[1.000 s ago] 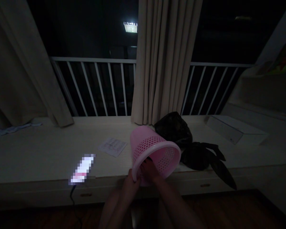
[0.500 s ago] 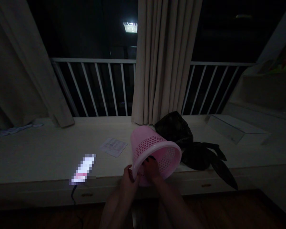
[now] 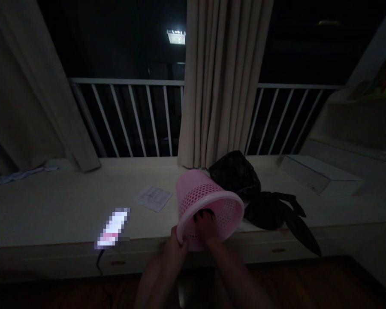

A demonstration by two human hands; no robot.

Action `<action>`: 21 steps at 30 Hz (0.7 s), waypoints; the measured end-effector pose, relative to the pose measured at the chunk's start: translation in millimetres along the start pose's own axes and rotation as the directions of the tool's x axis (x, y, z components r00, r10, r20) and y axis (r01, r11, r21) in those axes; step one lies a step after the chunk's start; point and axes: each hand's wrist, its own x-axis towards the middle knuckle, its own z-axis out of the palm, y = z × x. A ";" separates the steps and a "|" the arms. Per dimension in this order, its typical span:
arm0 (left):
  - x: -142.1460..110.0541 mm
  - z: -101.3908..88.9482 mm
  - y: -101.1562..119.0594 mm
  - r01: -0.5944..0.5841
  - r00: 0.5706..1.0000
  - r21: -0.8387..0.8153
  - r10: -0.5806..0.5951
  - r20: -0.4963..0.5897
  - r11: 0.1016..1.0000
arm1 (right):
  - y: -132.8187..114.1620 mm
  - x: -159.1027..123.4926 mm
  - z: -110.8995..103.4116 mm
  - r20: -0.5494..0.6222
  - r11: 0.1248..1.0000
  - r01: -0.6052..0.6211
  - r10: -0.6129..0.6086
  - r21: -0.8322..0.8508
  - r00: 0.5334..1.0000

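Observation:
A pink plastic wastebasket [image 3: 193, 184] with a perforated band lies tilted, its mouth facing me and to the right. My left hand [image 3: 176, 249] is closed around the lower left of its rim. Inside the basket is my right hand [image 3: 206, 227], fingers toward a black, dark item [image 3: 207, 212] that looks like a bunched plastic bag; whether the fingers grip it I cannot make out. Against the basket's right side rest a puffed black plastic bag [image 3: 236, 176] and a knotted black bag [image 3: 266, 212] with long loose ends.
On the pale window ledge [image 3: 64, 206] lie a sheet of paper [image 3: 153, 198] and a lit, blurred-out phone [image 3: 112, 228] with a cable. A clear box [image 3: 321, 174] stands at the right. Beige curtains [image 3: 225, 86] and a white railing [image 3: 125, 81] are behind.
My right hand has shifted slightly within the basket, and more of its back and the black item shows. My left hand stays on the rim, and the basket has barely moved.

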 end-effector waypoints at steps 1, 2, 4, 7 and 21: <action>0.2 -0.5 0.6 0.006 1.000 0.013 -0.006 0.006 1.000 | 0.6 0.7 2.5 -0.003 1.000 0.006 -0.006 0.007 1.000; 0.8 -0.9 1.1 0.019 1.000 0.024 -0.019 0.008 1.000 | 1.1 1.3 4.8 -0.007 1.000 0.012 -0.012 0.017 1.000; 3.2 -1.7 1.9 0.048 0.999 0.033 -0.048 0.014 0.998 | 2.0 2.5 8.4 -0.005 0.999 0.030 -0.030 0.037 1.000; 7.4 -4.1 4.6 0.092 0.994 0.045 -0.095 0.058 0.995 | 2.6 3.0 9.1 0.030 0.997 0.054 -0.056 0.062 0.998; 3.8 -10.2 20.2 0.087 0.979 0.085 -0.101 0.176 0.993 | 0.8 0.4 -6.4 0.089 0.987 0.083 -0.096 0.135 0.991</action>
